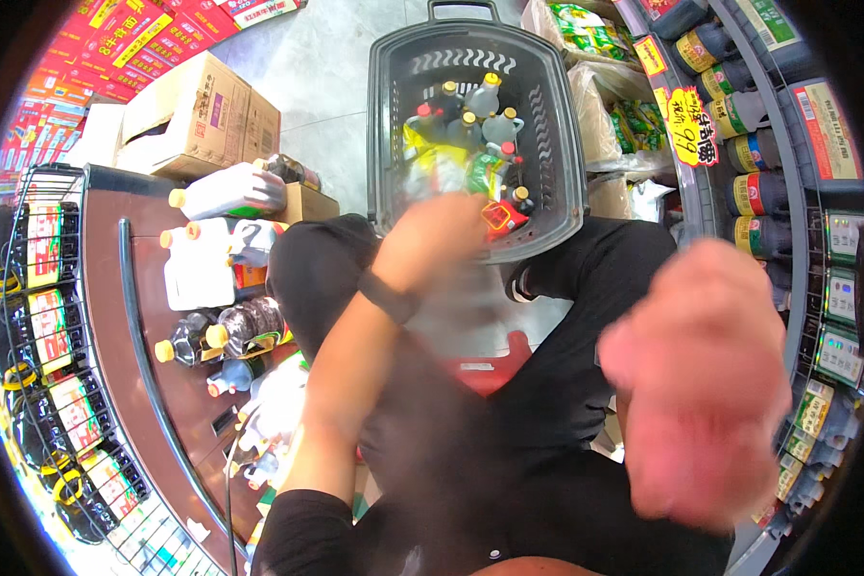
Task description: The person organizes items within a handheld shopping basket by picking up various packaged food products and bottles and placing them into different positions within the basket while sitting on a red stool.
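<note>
A black plastic basket [378, 134] stands on the floor in front of my knees. Inside it are several small bottles [485, 98] with yellow, red or dark caps, a yellow-and-white packet [432, 161] and a red packet [501, 220]. My left hand [442, 235], with a dark band at the wrist, is over the basket's near left rim, close to the red packet. Its fingers are blurred, and whether they hold anything does not show. Raised near the camera on the right, my right hand [706, 384] is smeared by motion, apart from the basket.
At left are a cardboard box [206, 115], pale jugs [230, 192], dark bottles [250, 326] and a wire rack [62, 336]. Bottle-filled shelves [758, 154] line the right. Open bags of green packets [586, 29] stand beside the basket. Something red [497, 372] lies between my legs.
</note>
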